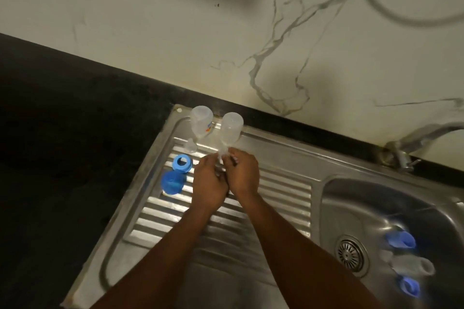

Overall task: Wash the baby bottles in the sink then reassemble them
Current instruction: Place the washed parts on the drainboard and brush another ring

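Clear part (221, 157), mostly hidden, pinched between left hand (209, 182) and right hand (243, 175); kind unclear. Blue pieces (401, 239) in sink (361, 202) blurred.

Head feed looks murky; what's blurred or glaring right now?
Head view: dim warm light; the blue parts in the sink basin are motion-smeared; the left hand and right hand blur at the fingertips, grip unreadable; glare streaks the drainboard; the black counter shows no detail.
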A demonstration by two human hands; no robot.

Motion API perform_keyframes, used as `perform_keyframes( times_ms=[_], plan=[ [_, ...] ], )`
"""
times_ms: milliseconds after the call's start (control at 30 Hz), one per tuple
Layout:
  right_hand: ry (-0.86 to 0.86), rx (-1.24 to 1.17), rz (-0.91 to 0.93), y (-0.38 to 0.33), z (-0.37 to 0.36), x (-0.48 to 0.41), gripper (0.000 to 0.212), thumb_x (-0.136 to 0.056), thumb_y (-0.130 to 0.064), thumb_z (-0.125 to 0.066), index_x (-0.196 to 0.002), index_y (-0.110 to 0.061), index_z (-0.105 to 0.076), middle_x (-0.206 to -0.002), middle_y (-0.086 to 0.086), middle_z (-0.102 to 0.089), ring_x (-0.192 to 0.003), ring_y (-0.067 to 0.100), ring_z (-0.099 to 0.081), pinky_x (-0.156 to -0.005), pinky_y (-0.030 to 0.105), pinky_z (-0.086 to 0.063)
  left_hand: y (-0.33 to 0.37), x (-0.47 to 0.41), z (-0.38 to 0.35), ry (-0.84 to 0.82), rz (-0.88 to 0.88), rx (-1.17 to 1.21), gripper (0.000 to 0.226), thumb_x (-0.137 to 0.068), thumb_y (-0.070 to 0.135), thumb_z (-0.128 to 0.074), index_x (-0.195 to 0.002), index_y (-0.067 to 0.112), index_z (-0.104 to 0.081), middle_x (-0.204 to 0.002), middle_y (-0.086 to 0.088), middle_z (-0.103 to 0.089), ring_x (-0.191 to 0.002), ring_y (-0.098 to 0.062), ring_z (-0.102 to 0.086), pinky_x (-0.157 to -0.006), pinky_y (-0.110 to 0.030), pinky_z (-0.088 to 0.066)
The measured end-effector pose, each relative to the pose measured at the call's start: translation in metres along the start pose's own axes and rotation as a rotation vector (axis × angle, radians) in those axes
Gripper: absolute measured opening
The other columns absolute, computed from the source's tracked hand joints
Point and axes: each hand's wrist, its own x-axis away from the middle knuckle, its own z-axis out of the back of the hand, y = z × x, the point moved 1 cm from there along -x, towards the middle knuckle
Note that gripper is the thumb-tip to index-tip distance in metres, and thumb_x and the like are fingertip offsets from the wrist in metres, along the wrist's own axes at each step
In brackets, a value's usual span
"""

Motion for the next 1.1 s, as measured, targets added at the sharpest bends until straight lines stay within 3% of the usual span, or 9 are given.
perform_keyframes(
  times_ms=[133,233,400,533,600,800,967,1033,1100],
  plan=[
    [-0.042,0.019,0.034,0.006,-0.006,-0.001,0.039,-0.089,-0.052,-0.047,-0.102,-0.025,-0.071,-0.098,-0.006,-0.072,-0.091,0.014,-0.065,-0.083,0.037,-0.055,-0.003,0.001,-0.004,-0.006,-0.021,-0.096,0.042,-0.079,0.002,-0.073,-0.117,0.017,-0.061,-0.115,0.0,-0.062,-0.105,-0.015,-0.059,-0.09,-0.026,-0.048],
    [-0.059,0.023,0.061,0.004,-0.001,-0.003,0.019,-0.093,-0.034,-0.059,-0.1,-0.023,-0.072,-0.096,-0.004,-0.072,-0.089,0.012,-0.066,-0.084,0.033,-0.055,-0.003,-0.001,-0.005,0.0,-0.017,-0.108,0.038,-0.081,0.004,-0.071,-0.116,0.016,-0.06,-0.116,-0.002,-0.06,-0.105,-0.018,-0.058,-0.093,-0.034,-0.052],
    [-0.062,-0.018,0.113,0.006,0.008,-0.004,0.008,-0.091,-0.02,-0.064,-0.087,-0.019,-0.071,-0.081,-0.003,-0.069,-0.075,0.01,-0.062,-0.071,0.025,-0.048,0.003,0.004,-0.006,0.02,-0.003,-0.104,0.038,-0.082,0.002,-0.068,-0.117,0.012,-0.059,-0.117,-0.004,-0.057,-0.103,-0.019,-0.059,-0.091,-0.04,-0.054],
    [-0.064,-0.034,0.156,0.024,0.028,0.008,0.025,-0.091,-0.016,-0.062,-0.114,-0.015,-0.07,-0.112,0.002,-0.07,-0.105,0.016,-0.061,-0.096,0.032,-0.049,0.013,0.022,-0.013,0.064,0.015,-0.144,0.041,-0.085,0.008,-0.066,-0.123,0.015,-0.057,-0.123,-0.003,-0.055,-0.111,-0.018,-0.056,-0.098,-0.035,-0.05],
    [-0.061,0.018,0.195,0.045,0.048,0.018,0.03,-0.093,-0.017,-0.059,-0.122,-0.016,-0.067,-0.121,0.003,-0.066,-0.115,0.017,-0.056,-0.102,0.032,-0.045,0.026,0.039,-0.024,0.061,-0.064,-0.189,0.037,-0.088,0.013,-0.064,-0.124,0.017,-0.057,-0.126,-0.002,-0.054,-0.115,-0.018,-0.053,-0.099,-0.031,-0.046],
    [-0.012,0.016,0.297,0.127,0.144,0.041,0.029,-0.093,-0.015,-0.054,-0.119,-0.009,-0.067,-0.116,0.009,-0.068,-0.109,0.023,-0.06,-0.097,0.025,-0.04,0.081,0.087,-0.094,-0.151,-0.47,-0.246,0.032,-0.082,0.008,-0.06,-0.114,0.008,-0.063,-0.115,-0.01,-0.06,-0.107,-0.024,-0.054,-0.095,-0.029,-0.041],
    [0.105,0.049,0.202,0.236,0.223,0.059,0.027,-0.091,-0.011,-0.054,-0.113,-0.009,-0.07,-0.11,0.01,-0.072,-0.099,0.026,-0.067,-0.09,0.028,-0.047,0.115,0.136,-0.178,-0.318,-0.551,-0.346,0.024,-0.082,0.01,-0.056,-0.103,0.007,-0.067,-0.103,-0.014,-0.063,-0.1,-0.029,-0.057,-0.089,-0.036,-0.048],
    [-0.067,0.136,0.048,0.283,0.236,0.07,0.032,-0.09,-0.007,-0.054,-0.119,-0.011,-0.068,-0.116,0.011,-0.07,-0.105,0.027,-0.066,-0.093,0.029,-0.048,0.117,0.156,-0.205,-0.379,-0.502,-0.406,0.026,-0.08,0.012,-0.055,-0.102,0.007,-0.069,-0.104,-0.013,-0.064,-0.099,-0.03,-0.06,-0.089,-0.033,-0.047],
    [-0.412,0.274,-0.064,0.327,0.235,0.084,0.041,-0.089,-0.009,-0.056,-0.129,-0.013,-0.062,-0.127,0.012,-0.064,-0.117,0.028,-0.061,-0.099,0.03,-0.046,0.112,0.177,-0.227,-0.447,-0.434,-0.453,0.03,-0.08,0.018,-0.05,-0.099,0.007,-0.07,-0.104,-0.012,-0.065,-0.099,-0.03,-0.062,-0.091,-0.03,-0.045]
  ],
)
